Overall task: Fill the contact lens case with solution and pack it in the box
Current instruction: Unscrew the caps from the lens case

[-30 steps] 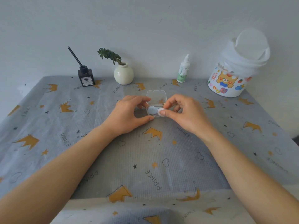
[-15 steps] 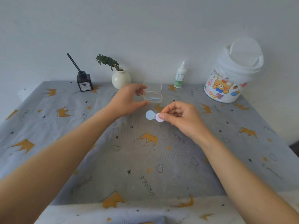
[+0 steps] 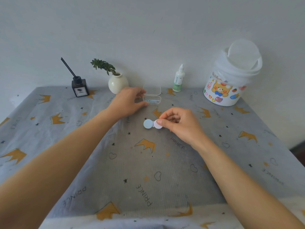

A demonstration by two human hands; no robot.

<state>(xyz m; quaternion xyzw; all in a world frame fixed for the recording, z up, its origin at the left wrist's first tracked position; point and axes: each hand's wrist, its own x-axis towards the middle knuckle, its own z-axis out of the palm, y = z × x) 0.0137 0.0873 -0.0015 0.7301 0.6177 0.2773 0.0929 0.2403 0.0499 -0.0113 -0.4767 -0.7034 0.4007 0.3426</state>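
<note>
The left hand has set the box back at upper centre, gripping it, while the right hand pinches the case, now out, unfilled.

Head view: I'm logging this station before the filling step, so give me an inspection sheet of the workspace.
Surface: table under a grey crown-print cloth.
Job's things: blue-and-lilac twin-cup contact lens case, caps on, in front of the clear plastic box standing open with small blue tools inside; white solution bottle with green label upright at the back, cap on.
Clutter: black reed diffuser; cream vase with green sprig; white bear-print tub.
Grippers: right hand pinches the lens case's lilac cap; left hand holds the box's left end.
Cables: nothing seen.
Surroundings: plain white wall.
</note>
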